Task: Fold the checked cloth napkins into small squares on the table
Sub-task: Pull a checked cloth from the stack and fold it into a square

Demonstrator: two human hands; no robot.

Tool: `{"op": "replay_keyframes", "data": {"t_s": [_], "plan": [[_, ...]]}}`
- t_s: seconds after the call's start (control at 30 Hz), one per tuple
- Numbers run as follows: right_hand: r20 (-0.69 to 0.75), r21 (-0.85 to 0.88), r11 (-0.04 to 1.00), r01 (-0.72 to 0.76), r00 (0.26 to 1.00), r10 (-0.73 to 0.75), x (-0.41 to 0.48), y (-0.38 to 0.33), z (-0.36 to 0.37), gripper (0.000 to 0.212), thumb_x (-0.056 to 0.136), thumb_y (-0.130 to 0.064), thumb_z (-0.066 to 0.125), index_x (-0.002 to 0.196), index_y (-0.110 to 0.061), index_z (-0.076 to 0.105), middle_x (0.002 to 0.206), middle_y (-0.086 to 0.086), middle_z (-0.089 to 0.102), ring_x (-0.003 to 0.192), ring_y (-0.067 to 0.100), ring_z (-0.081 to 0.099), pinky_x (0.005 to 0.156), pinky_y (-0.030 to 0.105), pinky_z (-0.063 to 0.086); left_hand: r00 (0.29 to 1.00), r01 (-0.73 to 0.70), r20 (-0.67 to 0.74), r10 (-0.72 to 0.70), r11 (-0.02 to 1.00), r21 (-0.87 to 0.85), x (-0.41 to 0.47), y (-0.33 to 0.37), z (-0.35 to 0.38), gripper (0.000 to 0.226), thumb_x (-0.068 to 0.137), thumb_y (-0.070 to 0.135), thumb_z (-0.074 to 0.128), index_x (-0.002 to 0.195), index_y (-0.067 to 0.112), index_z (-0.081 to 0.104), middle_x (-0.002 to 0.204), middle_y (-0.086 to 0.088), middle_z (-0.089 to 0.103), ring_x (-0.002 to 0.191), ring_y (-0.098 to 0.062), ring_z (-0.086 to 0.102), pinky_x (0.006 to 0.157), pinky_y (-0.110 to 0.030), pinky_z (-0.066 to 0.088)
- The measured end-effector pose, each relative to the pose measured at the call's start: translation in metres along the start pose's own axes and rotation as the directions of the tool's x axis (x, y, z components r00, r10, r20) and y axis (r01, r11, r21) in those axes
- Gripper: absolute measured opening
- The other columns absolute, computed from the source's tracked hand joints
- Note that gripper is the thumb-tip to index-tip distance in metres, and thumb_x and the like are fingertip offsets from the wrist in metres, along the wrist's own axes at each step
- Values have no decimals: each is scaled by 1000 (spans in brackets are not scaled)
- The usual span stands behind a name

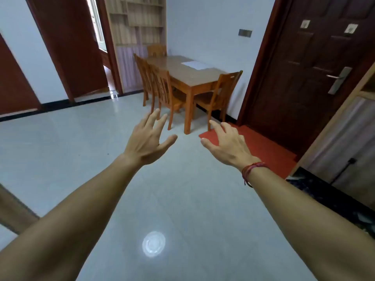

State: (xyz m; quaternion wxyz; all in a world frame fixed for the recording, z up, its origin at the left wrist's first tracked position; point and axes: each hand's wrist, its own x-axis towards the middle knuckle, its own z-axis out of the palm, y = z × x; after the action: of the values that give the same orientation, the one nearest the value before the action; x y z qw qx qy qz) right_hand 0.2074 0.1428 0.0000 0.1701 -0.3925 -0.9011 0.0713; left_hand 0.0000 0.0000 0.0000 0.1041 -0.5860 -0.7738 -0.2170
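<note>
Distantly, pale flat napkin (195, 64), wooden table (182, 73)

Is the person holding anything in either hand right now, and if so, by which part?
Nothing is held. The left hand and right hand are both open, fingers spread in the air above the floor.

Wooden table (182, 75) by wall, chairs around it; pale flat sheet (196, 65) on far end.

pale sheet (196, 64): pattern too small to tell | far chair (156, 50): partly hidden | forearms (67, 230): cut off below
</note>
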Motion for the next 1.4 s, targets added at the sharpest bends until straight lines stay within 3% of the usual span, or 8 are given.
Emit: {"op": "replay_keyframes", "data": {"t_s": [0.17, 0.5, 0.8, 1.4], "plan": [[3, 6, 998, -61, 998, 61, 72, -11, 24, 68, 86, -66, 38, 145, -34, 25, 138, 2, 39, 126, 27, 38, 99, 45, 34, 1000, -26, 7, 25, 1000, 18, 69, -59, 24, 78, 90, 69, 27, 152, 20, 21, 160, -7, 14, 147, -26, 10, 116, -44, 18], [-1, -17, 994, -106, 994, 106, 216, -11, 60, 70, 87, -67, 36, 147, -34, 21, 149, 5, 31, 134, 28, 32, 105, 48, 31, 1000, -27, 11, 27, 1000, 4, 195, -142, 63, 81, 88, 72, 25, 152, 21, 20, 160, -6, 14, 147, -27, 11, 117, -46, 19], [28, -7, 995, -101, 994, 101, 363, 31, 114, 73, 81, -71, 33, 145, -38, 23, 146, 3, 35, 132, 29, 34, 104, 50, 34, 999, 0, 42, -3, 998, 68, 321, -196, 128, 84, 86, 74, 24, 151, 21, 23, 160, -7, 17, 147, -29, 13, 116, -49, 22], [72, 57, 994, -91, 994, 87, 669, 103, 174, 71, 87, -65, 38, 148, -35, 20, 156, 9, 22, 144, 28, 19, 111, 53, 25, 999, 31, 39, -36, 994, 108, 608, -297, 246, 81, 88, 74, 28, 151, 24, 22, 160, -5, 14, 147, -29, 11, 115, -47, 19]]}}
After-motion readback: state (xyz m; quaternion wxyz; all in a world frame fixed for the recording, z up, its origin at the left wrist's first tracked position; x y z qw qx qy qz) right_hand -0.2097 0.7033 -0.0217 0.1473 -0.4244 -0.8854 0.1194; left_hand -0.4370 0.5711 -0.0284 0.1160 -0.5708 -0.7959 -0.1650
